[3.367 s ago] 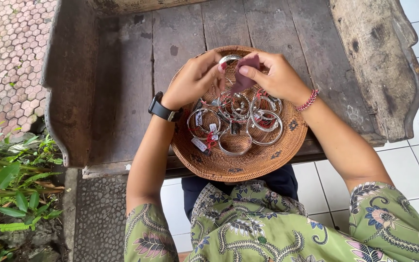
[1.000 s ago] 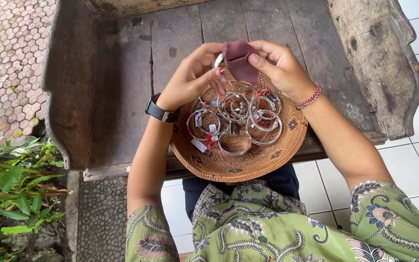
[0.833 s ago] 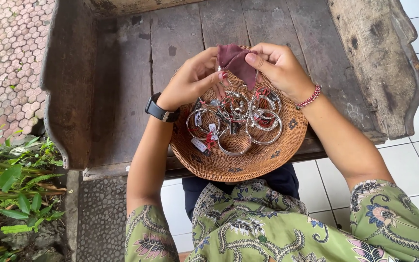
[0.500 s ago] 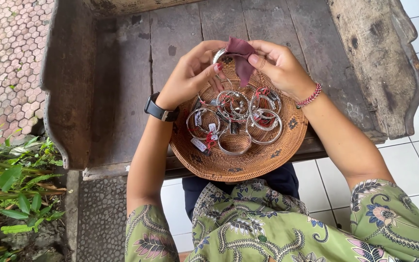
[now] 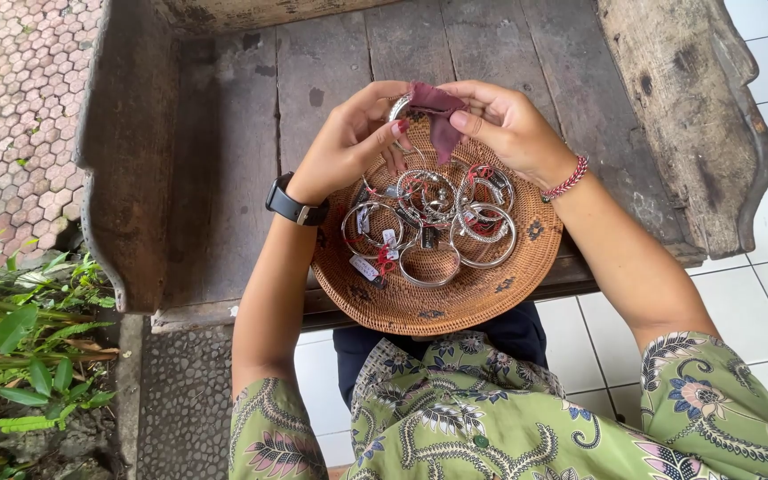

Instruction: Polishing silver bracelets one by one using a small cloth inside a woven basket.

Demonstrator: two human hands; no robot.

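A round woven basket tray (image 5: pixel 455 302) rests on a worn wooden bench and holds several silver bangles (image 5: pixel 428 231) with small tags. Above its far rim, my left hand (image 5: pixel 348 142) pinches one silver bangle (image 5: pixel 397 108) between thumb and fingers. My right hand (image 5: pixel 508 124) holds a small maroon cloth (image 5: pixel 437 111) pressed against that bangle. A black watch sits on my left wrist, a red beaded bracelet on my right.
The wooden bench (image 5: pixel 224 133) has raised sides left and right (image 5: pixel 686 124). Green plants (image 5: pixel 20 356) grow at the lower left beside patterned paving. White floor tiles (image 5: pixel 757 293) lie on the right. My green patterned clothing fills the bottom.
Both hands stay over the tray's far rim. The maroon cloth has shifted over the bangle between frames, and the bangle has turned slightly in my left fingers.
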